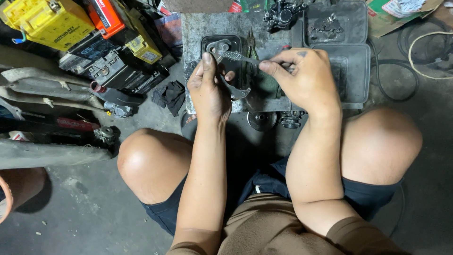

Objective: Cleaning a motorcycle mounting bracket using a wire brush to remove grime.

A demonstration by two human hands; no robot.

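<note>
The left hand (208,89) pinched a small grey metal bracket (234,89) between thumb and fingers, holding it just above the worn grey metal slab (198,33) on the far side of the knees. The right hand (302,78) was closed on a slim, rough-surfaced metal file (238,56), whose tip reached left to the bracket's far end. Beyond lay slender pliers (251,40) and a black plastic tray (351,71) to the right. Yellow batteries (47,21) stood far left.
</note>
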